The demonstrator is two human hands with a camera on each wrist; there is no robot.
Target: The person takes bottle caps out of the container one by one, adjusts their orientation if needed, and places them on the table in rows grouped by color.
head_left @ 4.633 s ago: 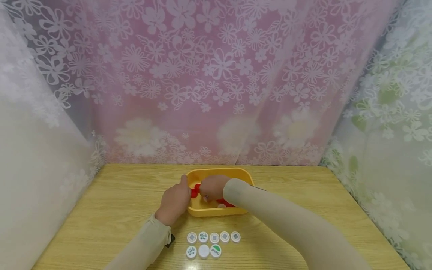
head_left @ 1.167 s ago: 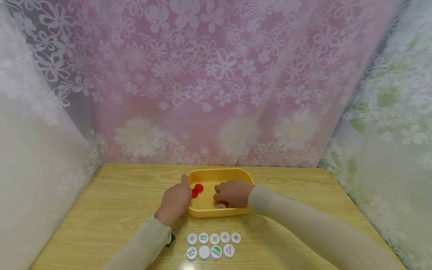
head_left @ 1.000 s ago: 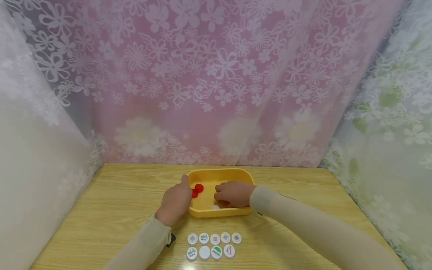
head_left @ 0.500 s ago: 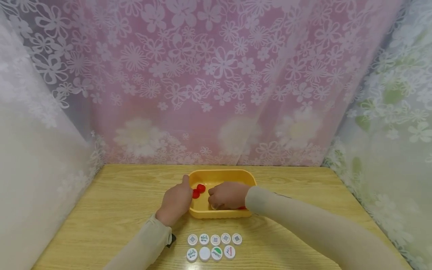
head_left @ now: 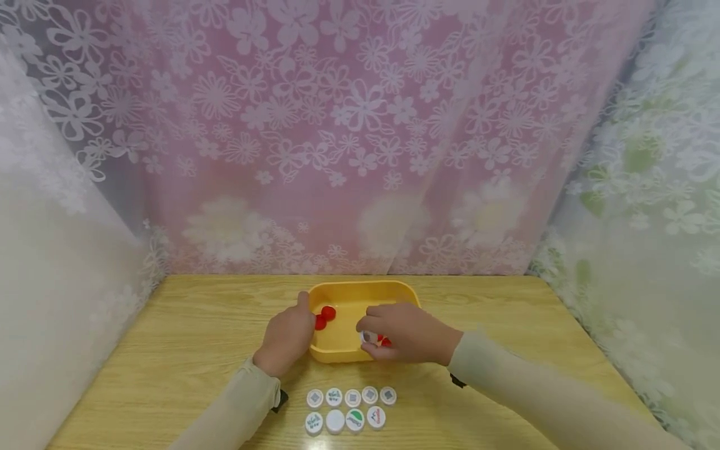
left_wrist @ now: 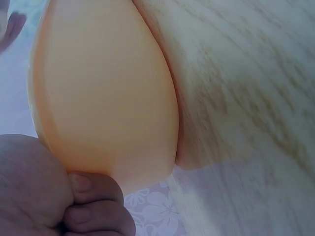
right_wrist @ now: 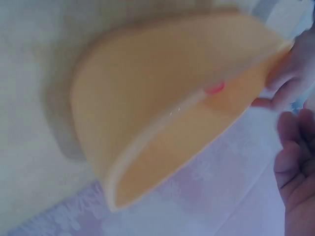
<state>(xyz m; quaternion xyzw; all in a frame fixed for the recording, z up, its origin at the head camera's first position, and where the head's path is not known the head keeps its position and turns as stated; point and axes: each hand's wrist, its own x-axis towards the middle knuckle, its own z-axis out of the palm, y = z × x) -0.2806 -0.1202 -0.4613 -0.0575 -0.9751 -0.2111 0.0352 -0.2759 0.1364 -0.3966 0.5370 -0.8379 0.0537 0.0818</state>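
A yellow plastic bin (head_left: 339,357) sits on the wooden table. My left hand (head_left: 284,338) grips its left end, and in the left wrist view the curled fingers (left_wrist: 96,216) lie against the bin wall (left_wrist: 108,88). Over the bin's front right part, my right hand (head_left: 413,332) pinches a white bottle cap (head_left: 368,337) between thumb and fingers. Two red caps (head_left: 328,313) lie in the bin's left end; more red caps (head_left: 385,342) show partly under the right hand. In the right wrist view the right hand (right_wrist: 298,172) is beside the bin, its cap not visible.
In front of the bin, several white bottle caps (head_left: 352,397) lie in two rows, some with printed marks, one with green (head_left: 355,420). Flowered curtains (head_left: 360,137) hang behind the table (head_left: 214,325) and at both sides.
Over the past seconds a white cap with a red print joined the front row. The right hand moved within the bin, took hold of another white cap and lifted it. The left hand stayed put.
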